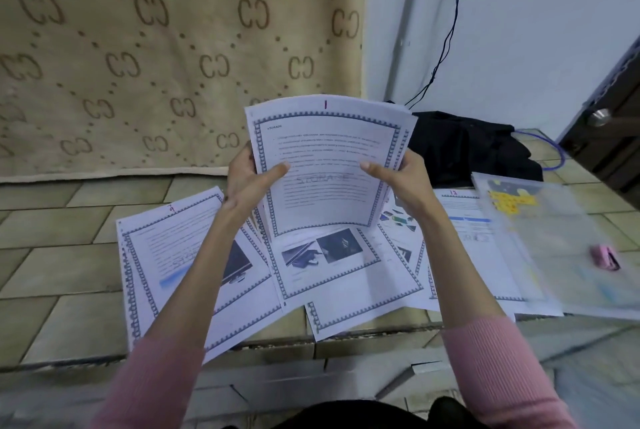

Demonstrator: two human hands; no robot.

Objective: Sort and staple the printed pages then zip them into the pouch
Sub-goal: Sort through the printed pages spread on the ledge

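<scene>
Head view: both hands hold a stack of printed pages [329, 165] upright above the floor, likely so the numbers at the top can be read while sorting. Left hand [251, 179] grips the stack's left edge, thumb on the front sheet, fingers curled behind; right hand [398, 179] grips the right edge the same way. Top sheet is marked "1", so the stack looks like the sorted set being built. Loose pages [332, 269] lie fanned on the tiled floor [52, 255] below the hands, spread so each can be seen; sorting looks unfinished. Clear zip pouch [554, 238] lies flat at the right, overlapping the rightmost page, with a pink stapler [604, 257] resting on it, both within reach for later steps. Black bag [467, 148] sits by the wall behind.
</scene>
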